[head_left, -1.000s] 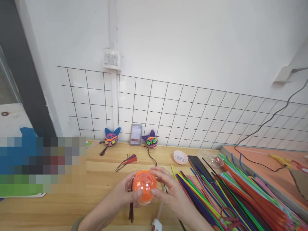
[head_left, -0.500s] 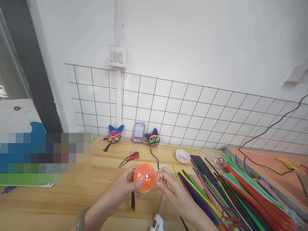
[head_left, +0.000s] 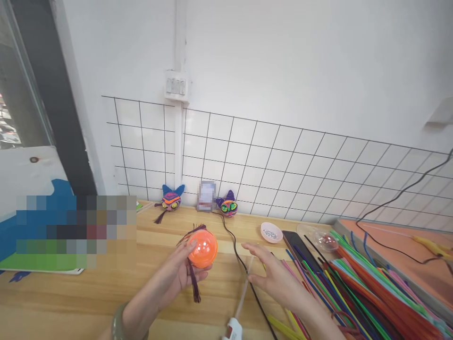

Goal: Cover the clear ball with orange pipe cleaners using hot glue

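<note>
An orange see-through plastic ball (head_left: 203, 249) sits in my left hand (head_left: 180, 269), held between thumb and fingers. From beneath it a dark tassel (head_left: 194, 283) hangs down. My right hand (head_left: 271, 274) is off to the right, fingers apart, with nothing in it. Below the right hand's fingertips lies the glue stick (head_left: 242, 297) of a white glue gun (head_left: 233, 328), partly cut off at the bottom edge. Another tassel (head_left: 196, 230), partly hidden, lies on the table behind the ball.
Two yarn-wrapped cat heads (head_left: 171, 200) (head_left: 227, 205) stand against the wall grid, a small card (head_left: 206, 196) between them. At right are a pink bowl (head_left: 272, 233) of small beads, a phone (head_left: 299, 248), clear plastic shells (head_left: 323, 240), and many coloured pipe cleaners (head_left: 382, 293). A black cable (head_left: 231, 236) crosses the table.
My right hand has let go of the ball's right side and moved right, its fingers opening. My left hand has shifted the ball slightly left.
</note>
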Action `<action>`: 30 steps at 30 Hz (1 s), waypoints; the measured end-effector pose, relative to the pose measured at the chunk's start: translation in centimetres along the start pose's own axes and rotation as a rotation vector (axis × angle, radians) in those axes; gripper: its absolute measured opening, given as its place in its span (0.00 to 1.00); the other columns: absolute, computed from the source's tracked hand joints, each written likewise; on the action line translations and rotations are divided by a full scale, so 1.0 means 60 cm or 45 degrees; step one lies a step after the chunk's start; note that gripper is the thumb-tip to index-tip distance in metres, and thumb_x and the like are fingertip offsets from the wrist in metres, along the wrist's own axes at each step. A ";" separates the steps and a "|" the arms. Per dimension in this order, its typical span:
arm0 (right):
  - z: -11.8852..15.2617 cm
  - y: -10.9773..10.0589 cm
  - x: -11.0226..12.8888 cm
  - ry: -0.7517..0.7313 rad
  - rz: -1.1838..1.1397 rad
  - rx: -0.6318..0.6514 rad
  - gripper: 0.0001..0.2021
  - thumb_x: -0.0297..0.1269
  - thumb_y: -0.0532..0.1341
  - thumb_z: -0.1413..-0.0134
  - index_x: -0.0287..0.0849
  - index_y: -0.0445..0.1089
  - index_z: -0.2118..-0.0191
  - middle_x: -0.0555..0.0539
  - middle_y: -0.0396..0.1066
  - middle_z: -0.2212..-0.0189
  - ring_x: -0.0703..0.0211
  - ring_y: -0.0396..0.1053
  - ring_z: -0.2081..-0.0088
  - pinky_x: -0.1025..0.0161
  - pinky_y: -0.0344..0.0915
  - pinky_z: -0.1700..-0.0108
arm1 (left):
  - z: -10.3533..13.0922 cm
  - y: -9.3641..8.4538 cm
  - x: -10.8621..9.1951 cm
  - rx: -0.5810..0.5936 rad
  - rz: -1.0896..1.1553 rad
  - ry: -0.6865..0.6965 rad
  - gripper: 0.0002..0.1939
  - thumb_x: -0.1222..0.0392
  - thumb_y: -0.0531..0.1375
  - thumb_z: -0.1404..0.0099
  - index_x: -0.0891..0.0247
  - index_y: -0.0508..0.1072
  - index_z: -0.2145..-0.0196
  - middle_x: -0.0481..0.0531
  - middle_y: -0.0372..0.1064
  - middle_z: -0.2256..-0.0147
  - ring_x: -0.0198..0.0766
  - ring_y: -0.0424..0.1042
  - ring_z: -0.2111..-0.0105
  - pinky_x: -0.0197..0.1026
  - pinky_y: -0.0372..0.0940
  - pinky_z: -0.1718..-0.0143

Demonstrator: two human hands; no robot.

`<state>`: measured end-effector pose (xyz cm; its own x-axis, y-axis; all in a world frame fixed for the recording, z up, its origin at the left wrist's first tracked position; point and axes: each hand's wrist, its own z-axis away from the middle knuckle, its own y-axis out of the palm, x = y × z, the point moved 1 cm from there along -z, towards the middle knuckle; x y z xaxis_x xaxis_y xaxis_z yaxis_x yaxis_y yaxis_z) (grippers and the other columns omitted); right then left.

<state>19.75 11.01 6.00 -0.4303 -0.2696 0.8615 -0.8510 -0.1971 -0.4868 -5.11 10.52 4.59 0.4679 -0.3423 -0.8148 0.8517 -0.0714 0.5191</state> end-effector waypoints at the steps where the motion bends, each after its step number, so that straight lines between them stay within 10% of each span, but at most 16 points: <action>1: 0.001 0.007 0.001 0.022 -0.024 0.024 0.31 0.29 0.65 0.58 0.47 0.62 0.45 0.44 0.58 0.42 0.48 0.55 0.41 0.48 0.49 0.40 | 0.001 0.005 0.004 0.018 -0.024 -0.029 0.27 0.46 0.59 0.41 0.61 0.61 0.49 0.57 0.76 0.62 0.46 0.77 0.65 0.44 0.68 0.63; 7: 0.012 0.060 0.035 0.128 -0.434 0.286 0.42 0.43 0.67 0.52 0.45 0.45 0.36 0.40 0.53 0.39 0.49 0.58 0.42 0.51 0.55 0.42 | 0.005 0.035 0.040 0.143 -0.302 -0.029 0.26 0.46 0.63 0.45 0.62 0.64 0.53 0.54 0.75 0.68 0.39 0.75 0.74 0.37 0.66 0.74; 15: 0.003 0.057 0.032 0.060 -0.679 0.364 0.32 0.45 0.70 0.57 0.45 0.61 0.46 0.44 0.68 0.52 0.51 0.67 0.51 0.55 0.63 0.49 | 0.012 0.026 0.032 0.348 -0.726 0.169 0.28 0.49 0.68 0.51 0.61 0.71 0.54 0.44 0.68 0.76 0.32 0.62 0.79 0.34 0.54 0.80; 23: 0.001 0.039 0.033 0.273 -0.967 0.429 0.25 0.50 0.66 0.54 0.44 0.66 0.51 0.46 0.71 0.60 0.60 0.70 0.66 0.66 0.67 0.68 | 0.000 -0.009 -0.017 0.010 -0.364 0.053 0.15 0.55 0.66 0.47 0.65 0.76 0.64 0.42 0.65 0.87 0.23 0.49 0.88 0.30 0.40 0.85; 30: 0.005 0.041 0.023 0.366 -1.013 0.515 0.19 0.48 0.62 0.47 0.47 0.69 0.51 0.45 0.69 0.53 0.56 0.70 0.61 0.63 0.70 0.68 | -0.014 -0.029 -0.014 -0.088 -0.019 0.083 0.09 0.59 0.66 0.45 0.66 0.76 0.66 0.47 0.71 0.80 0.28 0.68 0.80 0.28 0.62 0.78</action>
<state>17.14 9.85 5.94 0.1290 0.3181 0.9392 -0.7810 -0.5511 0.2939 -6.77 11.75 4.15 0.4672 -0.2799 -0.8387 0.8721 -0.0102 0.4893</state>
